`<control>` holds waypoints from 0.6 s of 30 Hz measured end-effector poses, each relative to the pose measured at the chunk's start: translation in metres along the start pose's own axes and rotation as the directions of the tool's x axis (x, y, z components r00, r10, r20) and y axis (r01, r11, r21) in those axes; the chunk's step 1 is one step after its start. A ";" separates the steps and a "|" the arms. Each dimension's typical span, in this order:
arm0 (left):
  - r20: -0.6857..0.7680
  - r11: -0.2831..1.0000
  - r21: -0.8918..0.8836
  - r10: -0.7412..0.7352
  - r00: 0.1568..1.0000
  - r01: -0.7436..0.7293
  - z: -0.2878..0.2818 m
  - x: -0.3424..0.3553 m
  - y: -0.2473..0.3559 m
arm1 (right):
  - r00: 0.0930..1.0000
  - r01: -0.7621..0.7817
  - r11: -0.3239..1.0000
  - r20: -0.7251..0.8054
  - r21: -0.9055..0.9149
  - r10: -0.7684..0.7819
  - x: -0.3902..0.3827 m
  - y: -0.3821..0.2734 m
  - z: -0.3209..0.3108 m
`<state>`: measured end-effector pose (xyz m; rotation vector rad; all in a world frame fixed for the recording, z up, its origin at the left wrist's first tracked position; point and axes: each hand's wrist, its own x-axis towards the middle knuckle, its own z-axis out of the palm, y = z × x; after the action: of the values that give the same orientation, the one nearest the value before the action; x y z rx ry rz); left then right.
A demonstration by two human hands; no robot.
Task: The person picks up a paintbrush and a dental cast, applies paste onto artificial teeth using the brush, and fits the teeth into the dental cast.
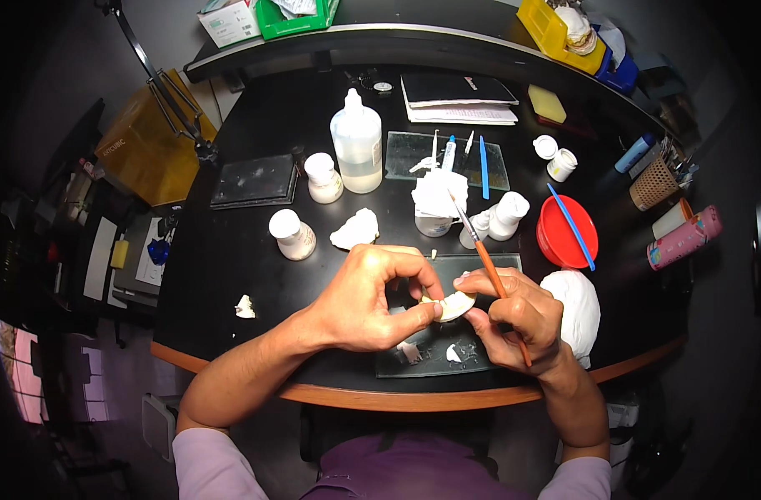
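Observation:
A small cream dental cast (454, 306) is held between both hands above a glass slab (430, 361) with white smears on it. My left hand (372, 296) has its thumb and index finger closed on the cast's left end. My right hand (518, 321) grips the cast's right side and also holds a thin paintbrush (489, 267) with an orange-brown handle, its tip pointing up and away. A white crumpled cloth or bag (570, 312) lies beside my right hand.
White jars (293, 237), a large clear squeeze bottle (355, 150), crumpled white paper (437, 193), a red bowl (568, 246) with a blue stick, a pink bottle (684, 237), notebooks (459, 100) and a black block (255, 179) surround my hands on the curved desk (214, 308).

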<state>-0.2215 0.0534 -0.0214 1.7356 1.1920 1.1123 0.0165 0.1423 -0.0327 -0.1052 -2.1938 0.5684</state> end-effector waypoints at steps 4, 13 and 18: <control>0.047 0.993 -0.051 -0.106 0.993 0.108 -0.001 -0.001 -0.002 | 1.000 0.002 1.000 0.013 0.020 -0.003 0.000 0.000 0.003; 0.068 0.988 -0.048 -0.145 0.987 0.149 0.002 0.000 -0.006 | 1.000 0.019 0.999 0.023 0.029 -0.019 -0.002 0.000 0.005; 0.017 0.995 -0.006 -0.104 0.994 0.104 0.007 -0.002 -0.007 | 0.999 0.028 1.000 0.032 0.001 -0.028 -0.002 -0.001 0.007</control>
<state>-0.2179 0.0532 -0.0302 1.6545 1.2521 1.0367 0.0126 0.1388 -0.0370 -0.0655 -2.2227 0.5580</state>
